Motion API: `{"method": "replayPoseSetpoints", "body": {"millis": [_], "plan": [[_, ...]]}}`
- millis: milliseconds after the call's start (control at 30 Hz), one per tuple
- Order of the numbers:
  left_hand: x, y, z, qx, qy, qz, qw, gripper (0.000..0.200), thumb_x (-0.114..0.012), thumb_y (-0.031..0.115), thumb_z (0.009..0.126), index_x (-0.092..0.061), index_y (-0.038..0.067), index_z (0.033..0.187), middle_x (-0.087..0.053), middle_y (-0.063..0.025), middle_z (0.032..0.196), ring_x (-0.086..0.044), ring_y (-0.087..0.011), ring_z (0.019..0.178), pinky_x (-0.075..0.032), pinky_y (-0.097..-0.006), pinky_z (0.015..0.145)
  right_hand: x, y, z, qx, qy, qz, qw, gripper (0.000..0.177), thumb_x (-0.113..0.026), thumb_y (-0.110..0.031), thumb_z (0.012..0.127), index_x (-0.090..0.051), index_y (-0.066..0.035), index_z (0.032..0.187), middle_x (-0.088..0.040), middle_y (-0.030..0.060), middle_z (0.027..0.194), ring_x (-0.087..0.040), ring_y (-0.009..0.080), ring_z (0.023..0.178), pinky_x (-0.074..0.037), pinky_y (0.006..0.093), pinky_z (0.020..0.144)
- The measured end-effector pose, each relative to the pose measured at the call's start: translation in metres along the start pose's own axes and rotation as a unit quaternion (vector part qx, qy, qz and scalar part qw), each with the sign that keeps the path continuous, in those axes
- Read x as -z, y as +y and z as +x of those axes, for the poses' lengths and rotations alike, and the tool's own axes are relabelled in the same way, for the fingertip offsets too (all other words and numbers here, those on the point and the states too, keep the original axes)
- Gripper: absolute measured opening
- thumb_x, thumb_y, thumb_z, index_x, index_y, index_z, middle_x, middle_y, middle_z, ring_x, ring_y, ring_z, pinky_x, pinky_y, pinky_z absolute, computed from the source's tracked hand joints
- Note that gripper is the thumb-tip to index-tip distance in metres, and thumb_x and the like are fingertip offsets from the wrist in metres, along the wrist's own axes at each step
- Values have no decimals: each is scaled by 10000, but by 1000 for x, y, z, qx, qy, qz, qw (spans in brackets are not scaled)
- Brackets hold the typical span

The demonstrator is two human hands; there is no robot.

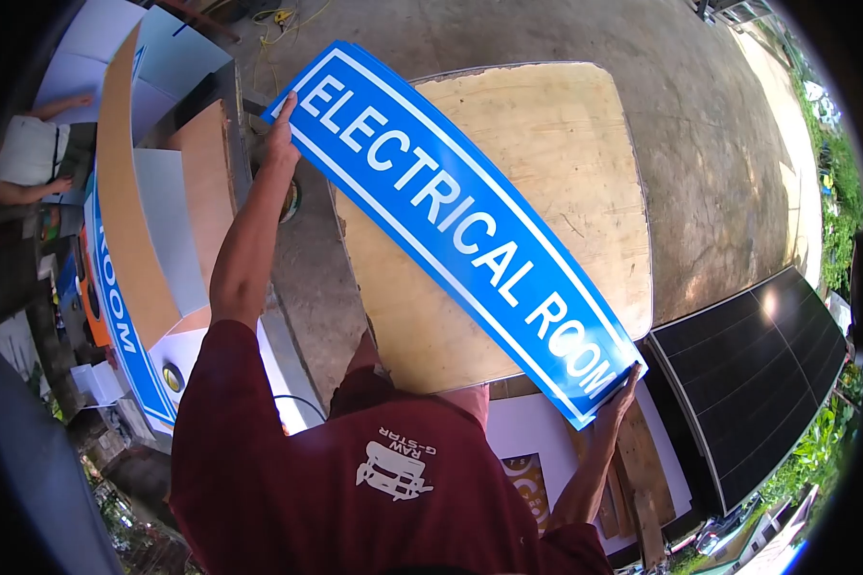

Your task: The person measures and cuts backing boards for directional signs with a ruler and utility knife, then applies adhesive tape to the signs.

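Observation:
A long blue sign (438,257) with white lettering, "ELECTRICAL ROOM", and a white border is held slantwise in front of me. My left hand (282,132) grips its upper left end, fingers closed over the edge. At the lower right corner, my right hand (621,395) is closed on the other end, its fingers partly hidden by the sign. Below the sign is a pale wooden board (547,134) with rounded corners, which the sign overlaps in this view.
Left of me, another blue sign (120,311) lies beside curved brown sheets (129,192). A person (31,158) is at the far left. A dark solar panel (753,369) lies to the right, near wooden planks (641,470). A yellow cord (283,17) lies on the concrete floor (710,182).

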State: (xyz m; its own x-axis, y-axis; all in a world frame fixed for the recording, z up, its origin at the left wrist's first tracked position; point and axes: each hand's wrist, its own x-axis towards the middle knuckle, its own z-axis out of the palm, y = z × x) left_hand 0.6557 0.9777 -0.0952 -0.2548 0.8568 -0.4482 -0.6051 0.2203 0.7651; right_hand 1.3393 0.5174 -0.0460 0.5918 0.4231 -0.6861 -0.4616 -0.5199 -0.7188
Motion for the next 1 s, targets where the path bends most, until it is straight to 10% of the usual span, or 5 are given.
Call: {"method": "replayPoseSetpoints", "body": {"millis": [1000], "plan": [[-119,-46,127,125,-105,183,969,648,-862,410,770,-635,40,1251,-685,-125,1210,-664,-256,1077,-548,-407,939,-42,172,-172,-77,203,230,949,726,-608,-598,922,-499,-25,1355,-531,138,1352,-543,287,1209,-438,425,1030]]}}
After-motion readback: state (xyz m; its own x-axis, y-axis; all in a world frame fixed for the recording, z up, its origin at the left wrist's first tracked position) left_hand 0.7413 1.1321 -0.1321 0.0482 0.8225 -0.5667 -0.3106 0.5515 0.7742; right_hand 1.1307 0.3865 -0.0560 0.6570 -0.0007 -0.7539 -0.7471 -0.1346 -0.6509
